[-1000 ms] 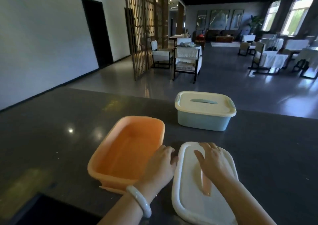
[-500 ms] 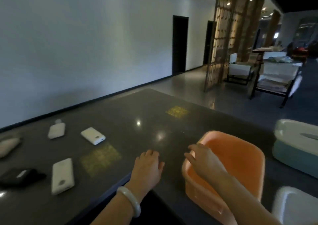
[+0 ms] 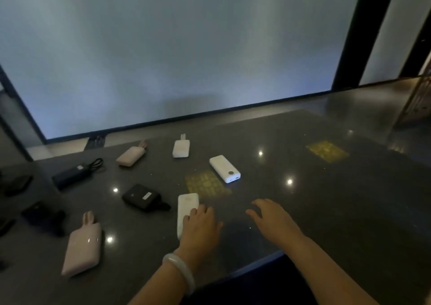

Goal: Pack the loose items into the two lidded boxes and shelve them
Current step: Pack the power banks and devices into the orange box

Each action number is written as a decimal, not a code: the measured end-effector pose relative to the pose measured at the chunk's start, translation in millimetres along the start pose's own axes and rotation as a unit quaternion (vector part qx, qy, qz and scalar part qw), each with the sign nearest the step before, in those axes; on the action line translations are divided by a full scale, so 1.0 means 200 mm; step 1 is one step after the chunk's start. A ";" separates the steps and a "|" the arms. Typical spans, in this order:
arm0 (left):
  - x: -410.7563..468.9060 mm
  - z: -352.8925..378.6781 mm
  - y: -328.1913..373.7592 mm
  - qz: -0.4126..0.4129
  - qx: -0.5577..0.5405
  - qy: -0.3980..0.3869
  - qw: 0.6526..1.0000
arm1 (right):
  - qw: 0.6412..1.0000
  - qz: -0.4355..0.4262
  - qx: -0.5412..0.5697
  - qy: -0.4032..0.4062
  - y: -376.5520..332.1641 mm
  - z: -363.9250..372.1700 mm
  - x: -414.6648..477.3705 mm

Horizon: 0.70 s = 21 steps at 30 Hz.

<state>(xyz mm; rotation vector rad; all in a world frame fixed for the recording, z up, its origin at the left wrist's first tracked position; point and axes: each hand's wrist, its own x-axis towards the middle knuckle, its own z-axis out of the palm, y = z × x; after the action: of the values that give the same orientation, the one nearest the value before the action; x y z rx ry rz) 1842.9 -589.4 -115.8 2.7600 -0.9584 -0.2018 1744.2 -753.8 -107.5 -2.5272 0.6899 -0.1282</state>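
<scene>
Several power banks lie loose on the dark counter (image 3: 303, 199). My left hand (image 3: 200, 227) rests with its fingers on the near end of a long white power bank (image 3: 186, 205). My right hand (image 3: 272, 218) hovers just above the counter to the right, fingers spread, holding nothing. Further back lie a white power bank (image 3: 224, 171), a small white one with ears (image 3: 181, 148), a pink one (image 3: 130, 155), a black one with a strap (image 3: 142, 197), a dark one with a cable (image 3: 72, 175) and a pink eared one (image 3: 82, 246). Neither box is in view.
More dark objects (image 3: 44, 218) sit at the far left of the counter. A pale wall (image 3: 186, 48) and a dark doorway (image 3: 363, 36) stand beyond the counter. The counter's near edge (image 3: 256, 265) runs just below my wrists.
The view has swung left, away from the orange box and white lid. My left hand has reached onto the long white power bank; my right hand has left the box rim.
</scene>
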 end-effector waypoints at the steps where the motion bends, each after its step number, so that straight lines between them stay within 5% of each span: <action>1: 0.02 0.01 -0.03 -0.016 -0.009 0.003 1.000 | 1.000 -0.007 -0.001 -0.011 -0.01 0.03 0.05; 12: 0.28 0.16 -0.14 -0.247 -0.093 0.044 0.963 | 0.996 -0.054 0.031 -0.067 0.02 0.15 0.65; 21: 0.41 0.25 -0.14 -0.290 -0.059 0.058 0.953 | 0.998 0.010 0.016 -0.061 0.02 0.26 1.04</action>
<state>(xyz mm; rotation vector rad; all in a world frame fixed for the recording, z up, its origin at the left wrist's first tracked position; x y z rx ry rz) 1914.3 -626.9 -175.1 2.8230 -0.0799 -0.1742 1933.5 -836.5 -163.6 -2.4733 0.6578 0.0224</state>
